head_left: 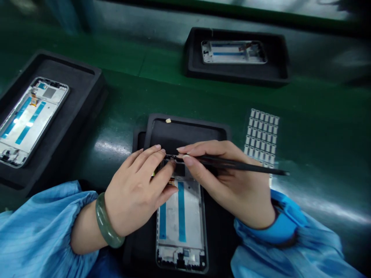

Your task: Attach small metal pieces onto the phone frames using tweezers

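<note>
One tool [246, 165] is pinched in right hand [236, 187]; left hand's [140, 185] grip on phone-frame [193, 216] unclear.

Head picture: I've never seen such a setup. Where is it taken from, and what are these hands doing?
No robot: a head-worn camera looks down at the wearer's two bare hands. The right hand holds a slim black tool, perhaps tweezers, at the upper end of a phone-like frame, where the left hand rests too. That frame sits on a black tray on a green table. A left tray holds a second frame, a far tray a third; a sheet of small pale pieces lies to the right.
</note>
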Available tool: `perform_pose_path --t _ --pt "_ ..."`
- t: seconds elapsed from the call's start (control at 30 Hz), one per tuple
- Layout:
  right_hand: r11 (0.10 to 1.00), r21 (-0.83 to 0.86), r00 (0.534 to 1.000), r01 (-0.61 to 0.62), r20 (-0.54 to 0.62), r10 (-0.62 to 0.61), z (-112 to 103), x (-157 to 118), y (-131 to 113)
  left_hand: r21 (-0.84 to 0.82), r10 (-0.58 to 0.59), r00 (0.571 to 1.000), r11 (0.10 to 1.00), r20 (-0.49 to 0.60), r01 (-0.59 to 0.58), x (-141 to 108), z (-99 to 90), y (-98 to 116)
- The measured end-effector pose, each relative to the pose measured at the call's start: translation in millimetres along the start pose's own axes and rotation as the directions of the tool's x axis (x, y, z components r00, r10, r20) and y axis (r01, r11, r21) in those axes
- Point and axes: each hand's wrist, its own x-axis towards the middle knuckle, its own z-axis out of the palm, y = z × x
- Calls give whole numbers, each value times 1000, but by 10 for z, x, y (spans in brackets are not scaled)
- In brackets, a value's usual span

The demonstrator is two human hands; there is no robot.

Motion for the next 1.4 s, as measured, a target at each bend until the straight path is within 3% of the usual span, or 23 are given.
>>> perform_pose_path --t 0.73,1.4 --pt "997 -70 1000 17 -5 -17 9 -3 -8 -17 -10 1000 1000 -5 10 -4 9 -11" --pt "972 -156 984 174 -3 -177 45 0 -27 -33 -23 1000 999 -10 23 -9 -3 -6"
